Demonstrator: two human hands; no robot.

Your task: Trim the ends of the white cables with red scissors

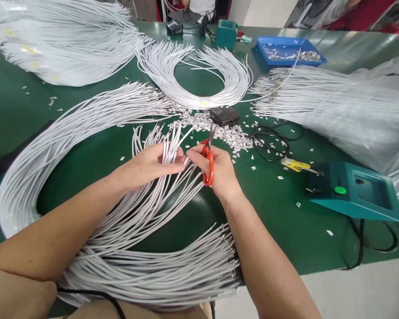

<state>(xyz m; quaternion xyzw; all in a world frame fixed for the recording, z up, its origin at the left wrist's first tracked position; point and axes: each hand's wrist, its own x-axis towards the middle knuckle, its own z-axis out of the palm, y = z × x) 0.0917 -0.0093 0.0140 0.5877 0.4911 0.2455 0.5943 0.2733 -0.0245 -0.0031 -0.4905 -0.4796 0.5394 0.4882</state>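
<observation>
Several white cables are gripped in my left hand, its thumb stretched toward the right hand. My right hand has its fingers wrapped round red-handled scissors, whose blades point away from me. Its thumb and fingertip meet a small white piece between the two hands; which hand bears it I cannot tell. Below and left of my hands spreads the rest of the cable bundle. Just beyond the scissors, small silvery-white scraps lie heaped on the green table around a black block.
Further cable bundles curve at the left, the back and the right. A blue tray stands at the back right. Yellow-handled pliers lie beside a teal device with a black cord.
</observation>
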